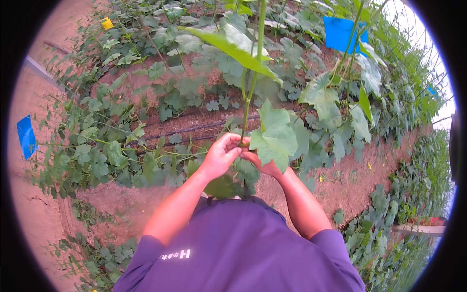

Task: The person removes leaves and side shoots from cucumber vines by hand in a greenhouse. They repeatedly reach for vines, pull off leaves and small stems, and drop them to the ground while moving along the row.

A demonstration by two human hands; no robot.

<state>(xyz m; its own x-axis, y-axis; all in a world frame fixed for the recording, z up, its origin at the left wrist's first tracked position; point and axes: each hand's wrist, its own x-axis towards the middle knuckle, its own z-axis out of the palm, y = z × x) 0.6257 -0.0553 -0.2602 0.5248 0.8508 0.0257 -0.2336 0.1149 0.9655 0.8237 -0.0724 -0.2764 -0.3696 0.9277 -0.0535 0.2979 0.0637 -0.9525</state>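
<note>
In front of my body, a green climbing vine stem (251, 91) rises to the top of the picture, with a string or thin support possibly beside it. My left hand (223, 151) pinches the stem's lower part between thumb and fingers. Meeting it there, my right hand (259, 160) has its fingertips at the same spot, partly hidden behind a broad lobed leaf (275, 137). Exactly what lies between the right fingertips cannot be made out. Above the hands a long leaf (233, 51) hangs out from the stem. Darker leaves (222, 186) sit just below my wrists.
Dark drip lines (189, 129) run along the soil behind the stem. Leafy vines (328, 98) stand close on the right. Blue cards (341, 34) and a small yellow card (107, 23) hang among the plants. A bare soil path (354, 171) passes beside me; a wall (27, 197) borders the left.
</note>
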